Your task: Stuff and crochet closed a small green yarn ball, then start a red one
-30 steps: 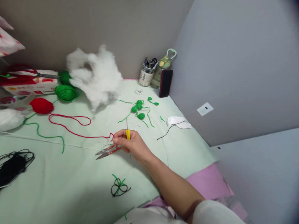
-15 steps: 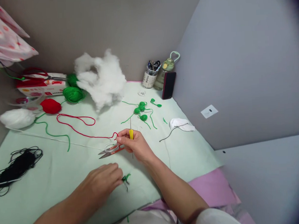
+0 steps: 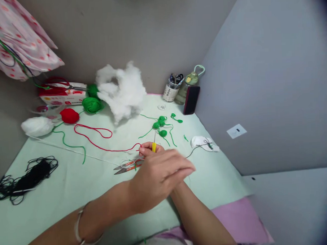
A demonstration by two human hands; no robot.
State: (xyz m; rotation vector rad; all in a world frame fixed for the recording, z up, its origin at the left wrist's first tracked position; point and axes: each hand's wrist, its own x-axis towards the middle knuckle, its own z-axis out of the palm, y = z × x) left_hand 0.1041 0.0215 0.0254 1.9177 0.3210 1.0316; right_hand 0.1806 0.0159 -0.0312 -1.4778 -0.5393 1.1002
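Observation:
My right hand is closed around a crochet hook with a yellow grip, its thin metal shaft pointing up. Red yarn runs from the red ball to its fingertips. Crossing over my right wrist, my left hand has its fingers stretched out to the right, and nothing shows in them. Thread snips with orange handles lie beside my right hand, partly hidden under it, with loops of white yarn over them. A small dark green scrap tangle rests on a white wad at the right.
Green crocheted pieces with loose tails lie ahead. Behind are white stuffing, a green yarn ball, a pen jar, a bottle and a phone. Black yarn and white yarn are on the left.
My left hand has swung right, across my right wrist. The green scraps it held are gone from it, and a dark green tangle now shows on the white wad. The view has shifted.

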